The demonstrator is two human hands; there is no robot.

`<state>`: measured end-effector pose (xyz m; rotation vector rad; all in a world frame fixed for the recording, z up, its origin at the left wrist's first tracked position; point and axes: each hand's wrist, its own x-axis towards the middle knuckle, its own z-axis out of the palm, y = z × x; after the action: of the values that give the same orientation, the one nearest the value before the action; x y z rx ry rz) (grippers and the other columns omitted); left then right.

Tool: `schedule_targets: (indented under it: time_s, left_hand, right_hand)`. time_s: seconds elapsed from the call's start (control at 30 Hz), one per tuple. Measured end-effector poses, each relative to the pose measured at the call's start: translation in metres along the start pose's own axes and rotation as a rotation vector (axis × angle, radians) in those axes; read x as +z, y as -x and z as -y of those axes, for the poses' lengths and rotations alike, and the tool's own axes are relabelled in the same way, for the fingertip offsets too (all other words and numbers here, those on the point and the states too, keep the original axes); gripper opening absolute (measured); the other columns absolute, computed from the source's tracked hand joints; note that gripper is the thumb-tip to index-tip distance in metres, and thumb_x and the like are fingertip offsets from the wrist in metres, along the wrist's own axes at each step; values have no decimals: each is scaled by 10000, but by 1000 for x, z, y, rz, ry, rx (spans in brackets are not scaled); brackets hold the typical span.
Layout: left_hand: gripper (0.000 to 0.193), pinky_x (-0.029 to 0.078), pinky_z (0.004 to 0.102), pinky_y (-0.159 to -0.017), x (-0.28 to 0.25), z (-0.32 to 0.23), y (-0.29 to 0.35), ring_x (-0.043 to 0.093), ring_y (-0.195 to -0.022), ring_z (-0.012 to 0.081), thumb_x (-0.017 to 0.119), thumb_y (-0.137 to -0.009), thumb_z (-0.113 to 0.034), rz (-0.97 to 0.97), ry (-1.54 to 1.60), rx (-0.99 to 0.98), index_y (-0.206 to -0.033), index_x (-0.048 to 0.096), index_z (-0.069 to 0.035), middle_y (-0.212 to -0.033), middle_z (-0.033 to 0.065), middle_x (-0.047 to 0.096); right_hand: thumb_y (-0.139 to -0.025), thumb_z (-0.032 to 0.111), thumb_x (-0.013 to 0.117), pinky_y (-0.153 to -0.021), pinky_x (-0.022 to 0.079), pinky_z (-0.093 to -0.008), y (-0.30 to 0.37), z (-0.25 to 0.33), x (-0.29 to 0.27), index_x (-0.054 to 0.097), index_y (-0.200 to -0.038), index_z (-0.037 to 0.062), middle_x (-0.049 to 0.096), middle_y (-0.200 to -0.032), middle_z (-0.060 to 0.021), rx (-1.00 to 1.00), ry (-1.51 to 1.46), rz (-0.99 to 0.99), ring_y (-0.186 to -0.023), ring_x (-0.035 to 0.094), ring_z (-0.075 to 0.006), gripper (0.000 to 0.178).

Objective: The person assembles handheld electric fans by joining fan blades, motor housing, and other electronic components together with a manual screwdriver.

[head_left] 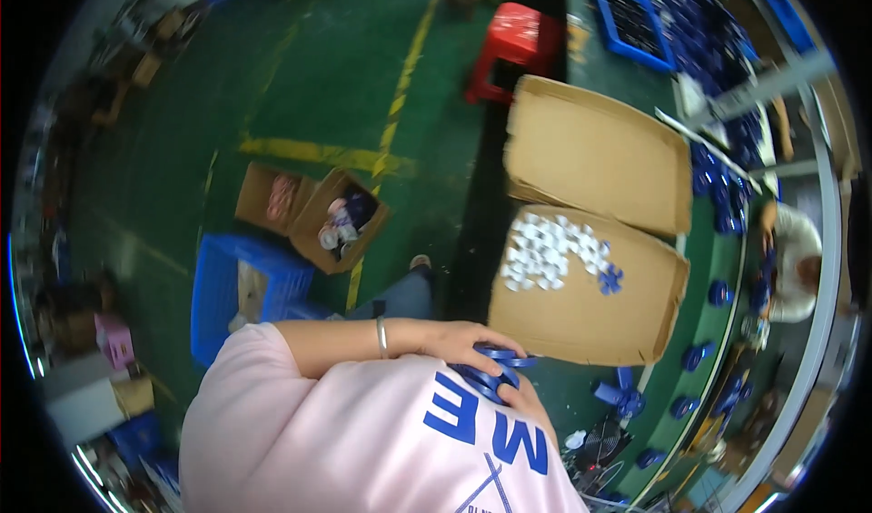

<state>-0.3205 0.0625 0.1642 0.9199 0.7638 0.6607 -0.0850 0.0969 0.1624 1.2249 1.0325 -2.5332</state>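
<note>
Our left hand (472, 338) is curled over a small stack of blue round parts (495, 368), fingers draped across the top so the stack stays together against our chest. The right hand (527, 408) comes up from underneath, mostly hidden behind our pink shirt (363, 440); it seems to cup the stack from below, though we cannot tell how tightly it closes. Held between both hands like this, the pieces are pinched top and bottom, which we judge keeps them aligned.

Just beyond the hands lies an open cardboard tray (581, 304) on the green tabletop (718, 268), with a cluster of white caps (545, 251) and a few blue pieces (610, 279) gathered at its far end, within easy reach. A second cardboard sheet (595, 149) lies farther out. To the right of the hands, loose blue parts (699, 357) are scattered along the tabletop, where another person (795, 258) works. To the left, on the floor, sit a blue crate (241, 286) and an open cardboard box (341, 220); a red stool (513, 45) stands well beyond.
</note>
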Motion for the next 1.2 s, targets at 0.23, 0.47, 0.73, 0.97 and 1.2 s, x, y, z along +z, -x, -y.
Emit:
schedule_targets:
  time_s: [0.23,0.47,0.73,0.97,1.2]
  left_hand:
    - [450,382,350,-955,-65,-23,113,493,-1102,289,621,-812,-279,-321,-161,167,-1228,541,-124,-1169,135,511]
    - [431,360,367,-964,-98,-16,189,480,-1116,301,606,-827,-246,-641,-90,186,-1222,523,-94,-1183,142,492]
    - [440,327,362,-972,-189,-43,223,445,-1136,300,596,-841,-277,-785,-127,396,-1208,482,-64,-1173,147,449]
    - [446,245,437,-1050,-336,-78,237,263,-1294,412,632,-802,-324,-1031,-234,636,-1184,496,-138,-1393,240,232]
    - [449,389,372,-874,-437,-128,309,525,-997,262,651,-786,-320,-1180,14,767,-1122,519,-54,-1076,138,557]
  right_hand:
    - [-768,330,679,-986,360,-334,-82,101,96,296,-1351,-5,462,-1251,-138,171,404,43,-1156,463,-233,774]
    - [-788,196,686,-962,376,-306,-178,143,148,348,-1326,-3,514,-1181,-101,322,549,307,-1099,497,-192,666]
    - [-786,179,685,-911,407,-299,-261,242,209,393,-1255,-3,530,-1137,-90,246,745,341,-1035,522,-173,581]
    - [-795,232,672,-897,421,-324,-391,378,267,419,-1246,-19,556,-1134,-116,212,1155,429,-1011,554,-211,575]
    - [-799,247,667,-901,417,-332,-499,483,387,419,-1252,-15,552,-1141,-127,201,1508,730,-1026,548,-226,579]
